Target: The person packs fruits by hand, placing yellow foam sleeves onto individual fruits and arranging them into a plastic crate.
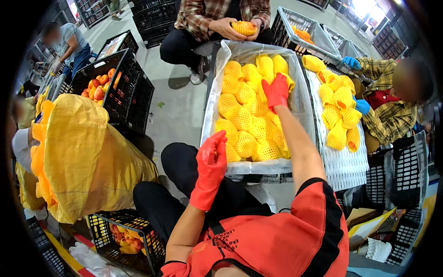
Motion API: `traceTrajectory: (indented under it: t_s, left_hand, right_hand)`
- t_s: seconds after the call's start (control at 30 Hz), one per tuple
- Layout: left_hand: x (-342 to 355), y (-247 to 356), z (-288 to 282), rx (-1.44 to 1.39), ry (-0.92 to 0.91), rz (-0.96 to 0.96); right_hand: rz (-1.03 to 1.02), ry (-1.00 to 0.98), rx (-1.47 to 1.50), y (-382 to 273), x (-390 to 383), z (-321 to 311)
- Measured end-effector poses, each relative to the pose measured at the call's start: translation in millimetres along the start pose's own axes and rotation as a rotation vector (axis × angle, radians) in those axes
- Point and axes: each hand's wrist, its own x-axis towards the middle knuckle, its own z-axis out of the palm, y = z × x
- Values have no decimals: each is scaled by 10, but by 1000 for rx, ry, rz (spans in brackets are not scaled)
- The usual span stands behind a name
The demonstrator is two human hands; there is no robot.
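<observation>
We are resting our right hand point(277, 91), grip hidden, on yellow-netted fruit point(257, 107) at the far right of a seemingly almost-filled crate point(258, 168), our left hand point(210, 161) hovering half-curled nearer, contents unclear, with more yellow nets point(342, 97) waiting right.

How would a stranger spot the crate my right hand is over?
From the red shirt at the bottom, look straight up to a crate with a translucent liner, beneath the right hand. Unlike the black crate of bare fruit to its left, it is packed with yellow foam nets.
</observation>
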Motion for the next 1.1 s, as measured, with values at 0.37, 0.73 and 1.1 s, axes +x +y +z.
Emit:
traceTrajectory:
  t_s: [0.37,0.73,1.1]
  left_hand:
    - [86,5,-70,153,-39,163]
    - [406,-20,-121,86,164,182]
    - [376,-6,40,-335,214,27]
  right_hand:
    - [105,-199,1218,-434,-551,-208]
    - [100,-948,1901,-1329,-1262,-1338]
    - [-8,-542,1843,-1351,-1476,-1166]
